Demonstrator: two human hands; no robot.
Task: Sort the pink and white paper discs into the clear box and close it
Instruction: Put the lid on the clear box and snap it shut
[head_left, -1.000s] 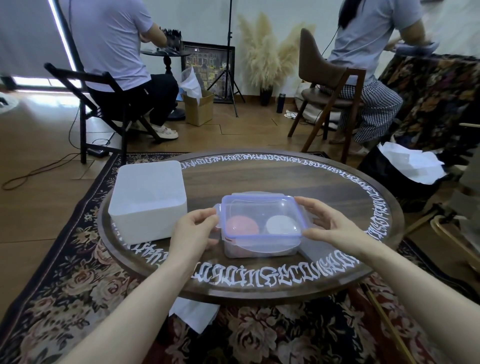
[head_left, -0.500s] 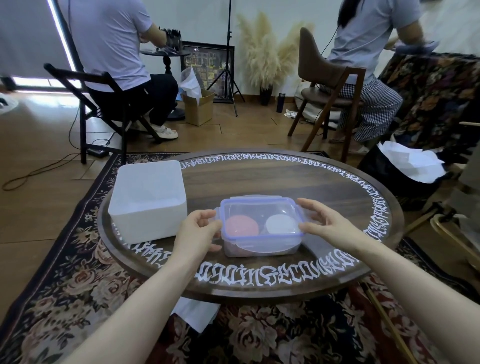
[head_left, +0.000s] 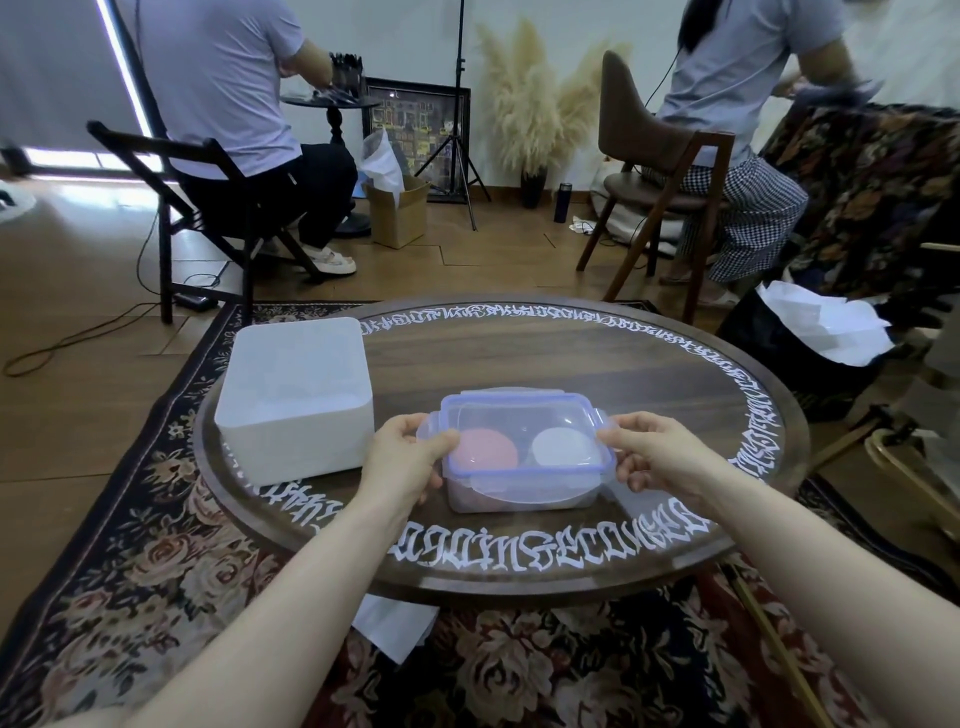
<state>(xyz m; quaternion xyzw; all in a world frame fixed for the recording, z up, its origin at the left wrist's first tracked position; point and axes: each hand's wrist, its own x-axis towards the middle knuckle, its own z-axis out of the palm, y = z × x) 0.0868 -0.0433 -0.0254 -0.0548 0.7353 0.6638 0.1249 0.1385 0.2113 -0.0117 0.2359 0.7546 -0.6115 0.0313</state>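
Since a second ago both my hands have closed in on the lid (head_left: 522, 423): my left hand (head_left: 402, 457), which was cupped against the left side of the clear box (head_left: 519, 491), now has its thumb on the lid's left edge with the fingers curled down the box's left wall, and my right hand (head_left: 657, 452), which was spread beside the right end, now has its thumb and fingers curled around the lid's right edge at the side flap. So each grip pinches the lid against the box, one at each end. Whether the flaps are clicked down I cannot tell.

That lid, clear with a purple rim, lies across the top of the box and covers it. Through it I see the pink discs (head_left: 483, 452) in the left half and the white discs (head_left: 563, 447) in the right half, side by side. My clear box stands on the round wooden desk (head_left: 519, 358), toward the near edge, just behind the white lettering that runs round the rim.

Left of my left hand, near but not touching the clear box, sits a white tub (head_left: 296, 395) on the same desk. A floral rug (head_left: 130, 571) lies under the desk. Farther back two people sit on chairs with their backs to me, and pampas grass (head_left: 530, 114) stands by the wall.
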